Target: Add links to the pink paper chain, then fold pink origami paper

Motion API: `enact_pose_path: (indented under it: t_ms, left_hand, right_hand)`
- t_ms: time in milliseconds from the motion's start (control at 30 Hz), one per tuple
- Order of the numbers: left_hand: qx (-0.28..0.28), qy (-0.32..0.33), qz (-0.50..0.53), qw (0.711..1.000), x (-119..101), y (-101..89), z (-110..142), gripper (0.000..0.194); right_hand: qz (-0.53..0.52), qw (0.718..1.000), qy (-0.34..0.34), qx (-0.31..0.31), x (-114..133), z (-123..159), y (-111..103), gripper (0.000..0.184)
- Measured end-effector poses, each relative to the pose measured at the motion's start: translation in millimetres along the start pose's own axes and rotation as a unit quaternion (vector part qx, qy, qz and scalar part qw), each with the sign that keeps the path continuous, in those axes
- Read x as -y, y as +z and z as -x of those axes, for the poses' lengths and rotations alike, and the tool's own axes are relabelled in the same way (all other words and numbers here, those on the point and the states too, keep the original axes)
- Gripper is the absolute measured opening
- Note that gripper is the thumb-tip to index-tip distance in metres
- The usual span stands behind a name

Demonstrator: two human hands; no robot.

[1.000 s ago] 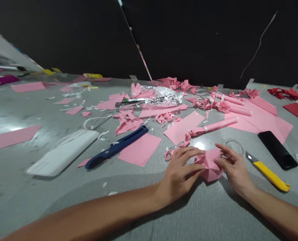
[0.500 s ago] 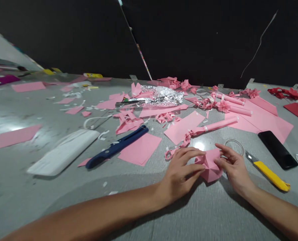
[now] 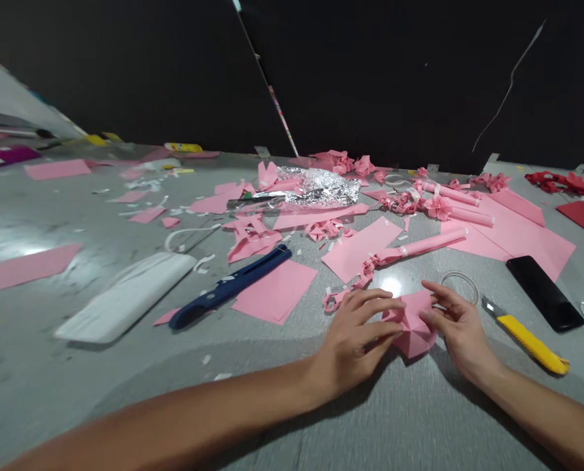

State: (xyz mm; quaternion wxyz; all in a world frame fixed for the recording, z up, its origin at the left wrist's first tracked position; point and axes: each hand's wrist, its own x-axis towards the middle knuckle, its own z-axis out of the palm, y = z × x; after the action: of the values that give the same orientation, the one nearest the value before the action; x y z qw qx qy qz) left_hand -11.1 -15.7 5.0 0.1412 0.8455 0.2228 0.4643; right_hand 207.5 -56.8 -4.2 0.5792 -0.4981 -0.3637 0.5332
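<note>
A small creased piece of pink paper (image 3: pixel 414 333) is held just above the grey tabletop, between my two hands. My left hand (image 3: pixel 361 333) pinches its left edge with thumb and fingers. On the right edge, my right hand (image 3: pixel 459 327) grips the paper between thumb and fingers, the index finger raised along the top. Folds radiate from the paper's middle. A yellow box cutter (image 3: pixel 532 343), blade out, lies right of my right hand. Beyond my hands lies a rolled pink paper stick (image 3: pixel 419 245) with a twisted paper chain at its near end.
A black phone (image 3: pixel 545 293) lies at the right. Left are a navy long-handled tool (image 3: pixel 230 288) on pink sheets (image 3: pixel 275 291) and a white corded device (image 3: pixel 127 297). Pink scraps, paper flowers and crumpled foil (image 3: pixel 321 186) lie along the black wall (image 3: pixel 370 72). A roll of tape (image 3: pixel 460 286) sits nearby.
Almost nothing differs. Both hands keep their hold on the pink paper; the view has shifted very slightly.
</note>
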Motion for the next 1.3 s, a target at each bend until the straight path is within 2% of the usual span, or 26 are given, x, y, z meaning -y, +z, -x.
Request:
enact_pose_path:
  t_ms: [567,733,1100,1300]
  left_hand:
    - [0.010,-0.002,-0.001,1.000,-0.3,-1.5,-0.8,0.014]
    - [-0.003,-0.001,0.003,1.000,-0.2,0.0,-0.1,0.012]
    - [0.010,-0.004,-0.001,1.000,0.3,-0.5,0.8,0.015]
    - [0.025,0.016,-0.003,1.000,-2.4,-2.8,-1.2,0.014]
  right_hand:
    - [0.001,1.000,0.008,-0.003,2.2,0.6,1.1,0.048]
    - [0.002,1.000,0.010,0.001,2.6,0.3,0.8,0.049]
    - [-0.001,1.000,0.011,0.007,2.9,0.4,1.1,0.048]
    - [0.006,1.000,0.006,0.010,4.6,1.4,2.6,0.047]
